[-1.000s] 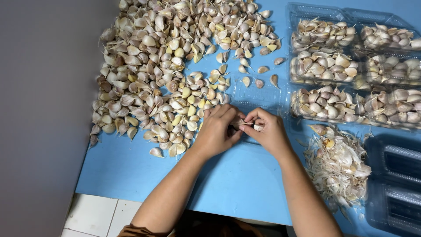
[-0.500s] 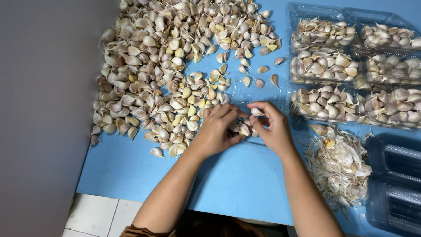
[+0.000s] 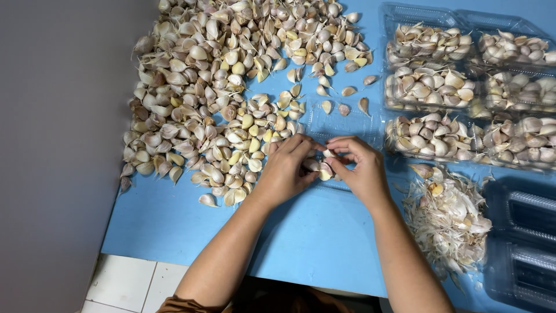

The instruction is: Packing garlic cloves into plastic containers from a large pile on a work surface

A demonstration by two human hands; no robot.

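On the blue table (image 3: 174, 226), the garlic pile (image 3: 231, 93) is cut off at twelve o'clock. Left hand (image 3: 286, 171) and right hand (image 3: 359, 171) fingers pinch a half-hidden garlic clove (image 3: 325, 171) at centre. Filled trays (image 3: 463, 104) sit at two o'clock, skins (image 3: 449, 217) at four.

Two hands are at work, the left hand (image 3: 286, 168) and the right hand (image 3: 359, 168). Six clear boxes full of garlic (image 3: 431, 87) sit in two rows. Two empty clear boxes (image 3: 521, 243) lie near the edge. There is one big heap of loose garlic cloves (image 3: 231, 87), too many to count. There is one pile of dry peels (image 3: 449, 217). Four cloves (image 3: 346, 91) lie apart by themselves.
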